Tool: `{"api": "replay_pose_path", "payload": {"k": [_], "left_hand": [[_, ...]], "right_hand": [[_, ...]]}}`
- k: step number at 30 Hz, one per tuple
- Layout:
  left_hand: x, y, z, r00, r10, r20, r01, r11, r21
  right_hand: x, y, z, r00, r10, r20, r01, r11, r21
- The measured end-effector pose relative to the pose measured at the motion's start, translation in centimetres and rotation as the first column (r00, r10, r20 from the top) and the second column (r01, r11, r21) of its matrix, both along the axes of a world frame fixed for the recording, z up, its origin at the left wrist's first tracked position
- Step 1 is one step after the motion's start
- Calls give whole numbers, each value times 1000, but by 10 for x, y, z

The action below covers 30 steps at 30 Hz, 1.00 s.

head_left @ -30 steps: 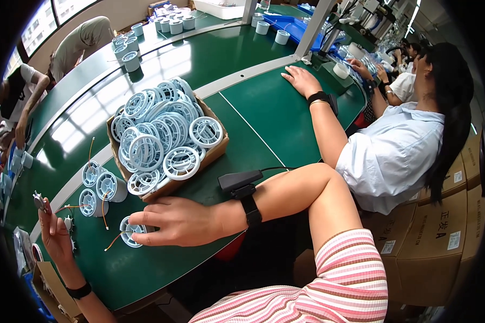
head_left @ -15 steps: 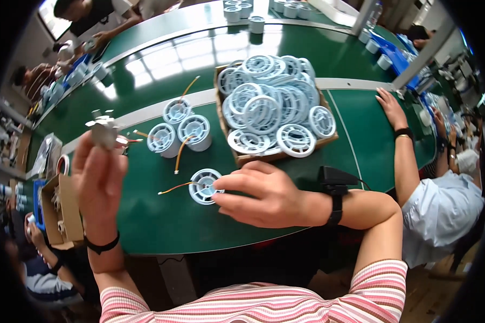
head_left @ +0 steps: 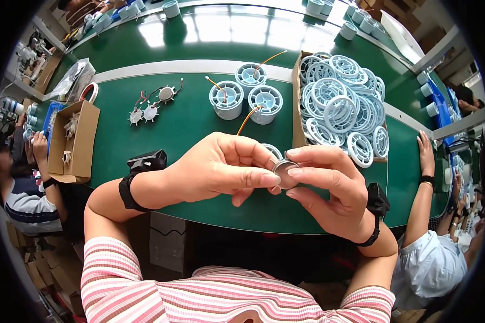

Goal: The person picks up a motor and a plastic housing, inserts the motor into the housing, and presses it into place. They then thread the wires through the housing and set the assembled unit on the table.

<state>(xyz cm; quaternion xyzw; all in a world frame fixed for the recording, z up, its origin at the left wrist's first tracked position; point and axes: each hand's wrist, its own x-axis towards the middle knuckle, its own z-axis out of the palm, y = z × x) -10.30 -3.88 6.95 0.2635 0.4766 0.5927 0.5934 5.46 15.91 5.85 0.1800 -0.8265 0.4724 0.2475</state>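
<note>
In front of me, above the bench, a small round silver metal disc (head_left: 286, 174) with a raised rim is pinched between both hands. My left hand (head_left: 229, 168) grips its left edge with thumb and fingers. From the other side, my right hand (head_left: 331, 183) has its fingertips and thumb closed on it. Just behind my fingers sits a light-blue round cup housing (head_left: 272, 149), mostly hidden. Beyond it stand three more light-blue housings (head_left: 226, 101) with ribbed tops and thin wires.
A cardboard box (head_left: 298, 107) heaped with light-blue slotted rings (head_left: 340, 114) stands at right. Several tabbed silver discs (head_left: 151, 112) with wires lie at left, near an open carton (head_left: 86, 141). A co-worker's hand (head_left: 426, 157) rests on the bench's right side.
The view has swung left. My left hand has brought the silver metal part from the raised left side to the middle. My right hand has left the nearest housing and taken hold of the part too.
</note>
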Motion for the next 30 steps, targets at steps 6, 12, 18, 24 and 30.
{"api": "replay_pose_path", "payload": {"k": [6,12,18,24,30], "left_hand": [[-4,-4,2,999,5,44,-9,996,92],[-13,-8,-3,847,106,-521,-59,993,107],[-17,-10,-37,524,283,-803,-127,959,255],[-5,-7,-54,819,306,-485,-219,949,228],[-2,-6,-62,912,235,-336,-190,968,162]], "right_hand": [[-1,5,-11,997,-26,68,37,988,-153],[-5,-10,-12,992,-111,62,115,991,-67],[-11,-21,-14,964,-261,47,251,955,160],[-10,-29,-14,950,-296,96,266,933,243],[-13,-33,-9,930,-352,106,307,902,303]]}}
